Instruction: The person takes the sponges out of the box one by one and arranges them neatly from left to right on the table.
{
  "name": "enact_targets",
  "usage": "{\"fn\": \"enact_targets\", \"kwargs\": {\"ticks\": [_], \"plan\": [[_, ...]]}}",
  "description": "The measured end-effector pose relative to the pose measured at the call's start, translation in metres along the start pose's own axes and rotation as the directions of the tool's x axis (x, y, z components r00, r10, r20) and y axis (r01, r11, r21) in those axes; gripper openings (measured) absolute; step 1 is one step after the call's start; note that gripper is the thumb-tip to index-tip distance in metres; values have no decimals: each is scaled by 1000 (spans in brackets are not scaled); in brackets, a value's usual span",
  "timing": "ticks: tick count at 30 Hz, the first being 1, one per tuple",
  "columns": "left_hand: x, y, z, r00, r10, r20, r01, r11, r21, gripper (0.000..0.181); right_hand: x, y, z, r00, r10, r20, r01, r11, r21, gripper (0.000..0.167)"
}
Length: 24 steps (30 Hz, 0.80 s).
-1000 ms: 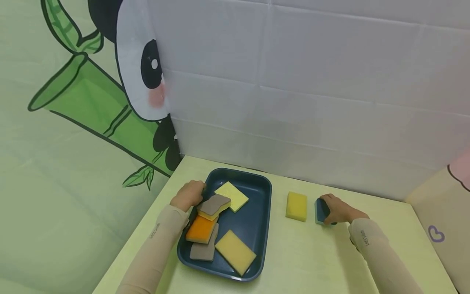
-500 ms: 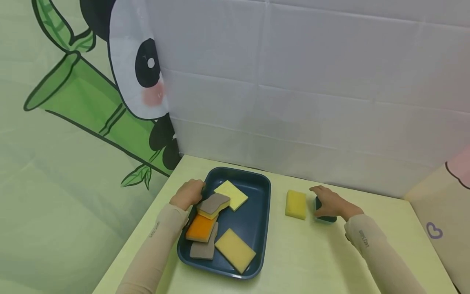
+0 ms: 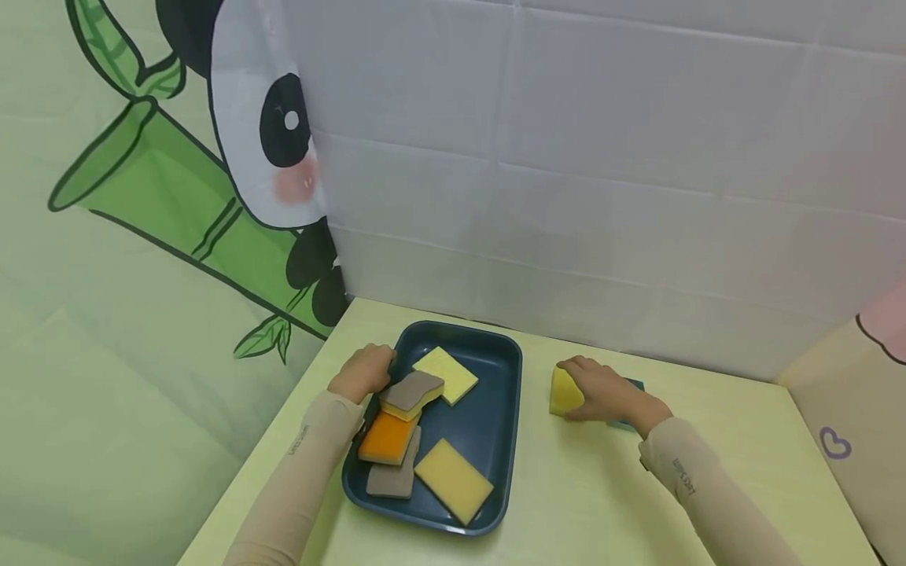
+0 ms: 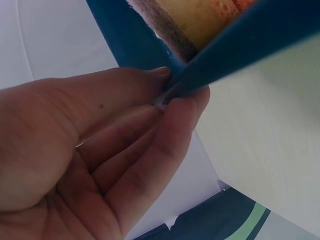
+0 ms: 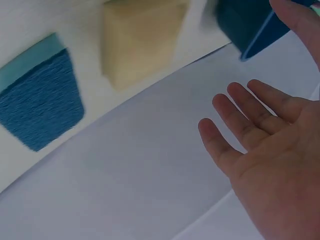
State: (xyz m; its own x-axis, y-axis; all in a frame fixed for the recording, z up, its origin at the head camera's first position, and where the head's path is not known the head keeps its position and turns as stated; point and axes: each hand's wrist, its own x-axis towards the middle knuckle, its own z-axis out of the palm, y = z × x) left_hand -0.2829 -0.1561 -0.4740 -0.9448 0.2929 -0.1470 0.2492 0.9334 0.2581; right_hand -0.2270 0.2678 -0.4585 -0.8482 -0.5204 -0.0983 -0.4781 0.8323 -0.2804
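Observation:
My left hand point(image 3: 362, 373) grips the left rim of a dark blue tray point(image 3: 518, 401); in the left wrist view its thumb and fingers pinch the tray's edge. Over a yellow sponge point(image 3: 562, 395) on the table hangs my right hand point(image 3: 605, 393), partly covering it. The right wrist view shows that hand's fingers point(image 5: 227, 112) spread, with nothing between them. A blue sponge point(image 5: 45, 102) lies to the right of the yellow one, mostly hidden behind the hand in the head view.
Inside the tray lie several sponges: a pale yellow one point(image 3: 449, 377), a wavy grey-topped one point(image 3: 413, 389), an orange one point(image 3: 386, 440), a grey one point(image 3: 389, 481) and a plain yellow one point(image 3: 454, 481). A white wall sheet point(image 3: 602, 196) borders the table's back edge.
My right hand has let go of the blue sponge, leaving it on the table, and has moved left over the yellow sponge. The left hand still holds the tray rim.

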Motion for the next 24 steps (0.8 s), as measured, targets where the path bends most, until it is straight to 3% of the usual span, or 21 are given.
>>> {"fn": "enact_targets", "kwargs": {"ticks": [5,13,24], "plan": [[4,0,-2,1000,-26,1,26,1000,-13,17,12,-24,-5,995,-103,-4,103,994,-43,87],[7,2,-2,999,-52,10,52,998,-31,24,25,-55,-2,968,-249,11,249,965,-85,89],[10,1,-2,998,-64,4,64,997,-44,23,43,-97,15,905,-403,139,424,884,-198,93]]}}
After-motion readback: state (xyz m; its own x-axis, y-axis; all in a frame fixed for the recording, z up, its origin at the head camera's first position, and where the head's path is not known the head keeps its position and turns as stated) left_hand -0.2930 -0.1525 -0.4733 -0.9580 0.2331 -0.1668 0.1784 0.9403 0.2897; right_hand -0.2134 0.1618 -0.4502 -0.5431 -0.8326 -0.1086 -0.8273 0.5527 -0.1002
